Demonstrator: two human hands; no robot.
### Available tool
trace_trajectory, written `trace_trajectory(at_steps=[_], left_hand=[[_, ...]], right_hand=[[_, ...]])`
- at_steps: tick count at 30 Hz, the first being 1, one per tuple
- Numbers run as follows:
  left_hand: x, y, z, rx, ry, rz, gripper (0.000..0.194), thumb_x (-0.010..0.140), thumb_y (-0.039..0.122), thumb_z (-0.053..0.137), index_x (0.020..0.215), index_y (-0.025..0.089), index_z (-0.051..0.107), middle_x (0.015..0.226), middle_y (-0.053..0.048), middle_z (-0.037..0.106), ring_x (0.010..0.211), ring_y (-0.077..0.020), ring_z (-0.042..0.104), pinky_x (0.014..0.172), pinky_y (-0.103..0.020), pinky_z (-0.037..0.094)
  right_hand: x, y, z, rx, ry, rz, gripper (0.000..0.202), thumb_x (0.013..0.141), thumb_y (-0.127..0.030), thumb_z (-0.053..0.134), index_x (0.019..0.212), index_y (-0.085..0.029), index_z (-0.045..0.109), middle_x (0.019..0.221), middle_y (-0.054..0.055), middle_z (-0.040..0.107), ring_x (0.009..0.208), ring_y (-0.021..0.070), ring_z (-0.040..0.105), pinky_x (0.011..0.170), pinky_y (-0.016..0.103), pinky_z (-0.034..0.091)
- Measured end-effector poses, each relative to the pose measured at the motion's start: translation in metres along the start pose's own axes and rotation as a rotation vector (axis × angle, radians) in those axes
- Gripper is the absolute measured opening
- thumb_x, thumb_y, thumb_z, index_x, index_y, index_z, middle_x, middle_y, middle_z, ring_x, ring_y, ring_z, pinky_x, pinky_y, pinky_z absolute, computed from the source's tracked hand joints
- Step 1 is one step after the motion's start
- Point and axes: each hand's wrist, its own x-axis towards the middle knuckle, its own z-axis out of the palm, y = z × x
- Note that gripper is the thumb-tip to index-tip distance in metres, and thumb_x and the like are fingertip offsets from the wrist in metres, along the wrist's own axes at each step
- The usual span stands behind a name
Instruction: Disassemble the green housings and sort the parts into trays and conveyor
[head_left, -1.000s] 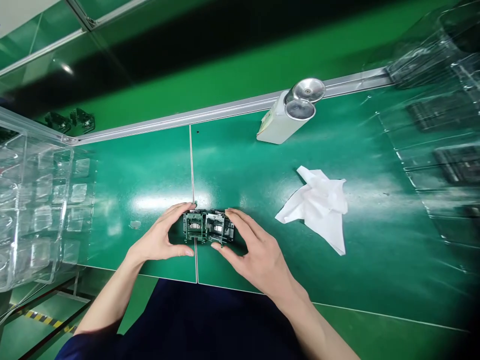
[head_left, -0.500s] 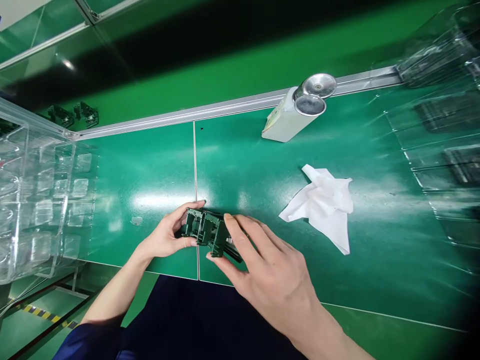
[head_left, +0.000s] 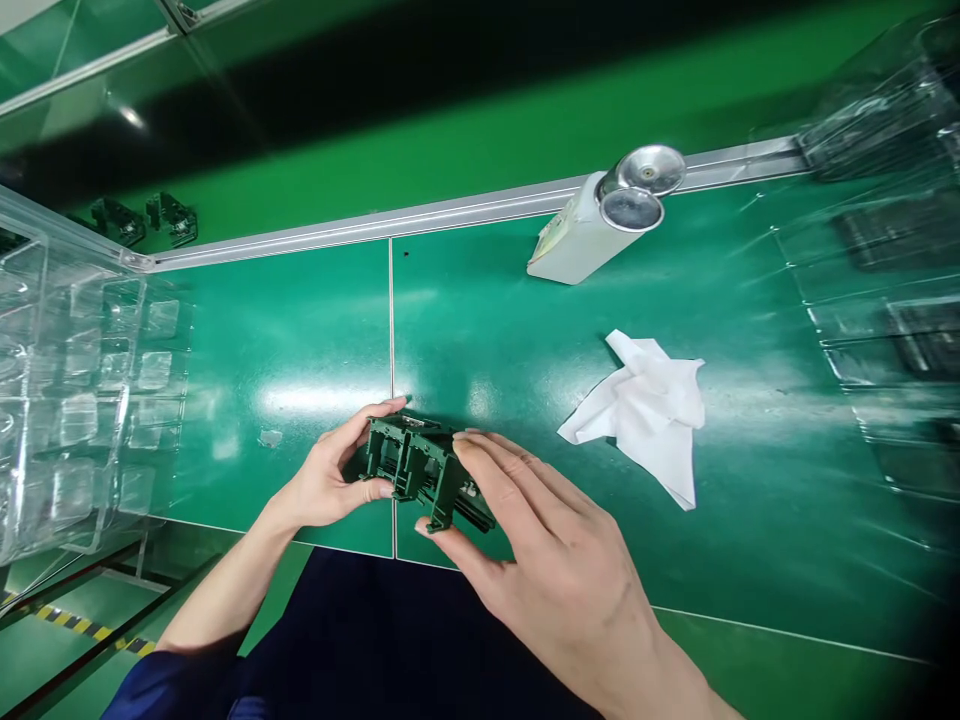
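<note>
Between my two hands is a dark green, frame-like plastic part (head_left: 409, 465) with open bays and small fittings inside, held just above the near edge of the bench. My left hand (head_left: 330, 470) grips its left end, thumb along the near side and fingers behind. On the right end, my right hand (head_left: 555, 550) has its fingertips on the top corner and its thumb at the lower corner. Part of the right end is hidden behind these fingers. A crumpled white cloth (head_left: 645, 405) lies on the bench to the right of my right hand.
A white bottle or can with a round metal top (head_left: 592, 230) stands at the back. Clear plastic trays (head_left: 90, 400) are at the left, with more clear trays holding dark parts (head_left: 922, 320) at the right. Two similar dark parts (head_left: 174, 218) sit beyond the metal rail (head_left: 337, 235).
The green part has tilted slightly, so more of its open front and right side shows. My right hand has shifted a little right and down with it; the left grip stays.
</note>
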Motion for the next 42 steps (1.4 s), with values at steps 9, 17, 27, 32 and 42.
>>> trace_trajectory(at_steps=[9,17,27,32,42], left_hand=[[0.008,0.049,0.0,0.775,0.119,0.44,0.079,0.083,0.029,0.071,0.149,0.02,0.03,0.133,-0.017,0.06,0.124,-0.0294,0.054,0.1,-0.05,0.05],[0.009,0.065,0.003,0.901,0.067,0.405,0.079,0.082,0.029,0.071,0.149,0.016,0.031,0.135,-0.018,0.058,0.119,-0.0281,0.057,0.097,-0.046,0.052],[0.011,0.052,0.007,0.813,0.151,0.475,0.073,0.083,0.033,0.071,0.145,0.018,0.036,0.13,-0.018,0.061,0.124,-0.0293,0.057,0.098,-0.049,0.052],[0.01,0.046,0.006,0.781,0.171,0.461,0.073,0.082,0.033,0.072,0.145,0.021,0.037,0.129,-0.016,0.062,0.123,-0.03,0.057,0.096,-0.05,0.053],[0.002,0.042,0.003,0.618,0.149,0.224,0.068,0.077,0.043,0.075,0.136,0.021,0.049,0.12,-0.014,0.067,0.105,-0.0263,0.065,0.082,-0.039,0.058]], right_hand=[[-0.024,0.013,0.03,0.582,0.082,0.321,0.062,0.087,-0.021,0.064,0.142,-0.023,0.035,0.144,0.016,0.05,0.136,0.0279,0.045,0.107,0.051,0.047],[-0.027,0.019,0.035,0.854,0.044,0.392,0.059,0.088,-0.024,0.064,0.138,-0.025,0.035,0.145,0.016,0.047,0.136,0.025,0.045,0.109,0.047,0.044],[-0.029,0.018,0.028,0.679,0.077,0.346,0.064,0.085,-0.02,0.066,0.141,-0.025,0.035,0.145,0.013,0.048,0.137,0.0265,0.043,0.112,0.051,0.042],[-0.024,0.015,0.022,0.62,0.043,0.354,0.063,0.086,-0.021,0.064,0.142,-0.024,0.035,0.144,0.013,0.049,0.135,0.0271,0.046,0.11,0.051,0.044],[-0.017,0.017,0.008,0.48,-0.05,0.379,0.056,0.082,-0.031,0.069,0.133,-0.022,0.049,0.126,0.01,0.065,0.114,0.0255,0.064,0.096,0.041,0.056]])
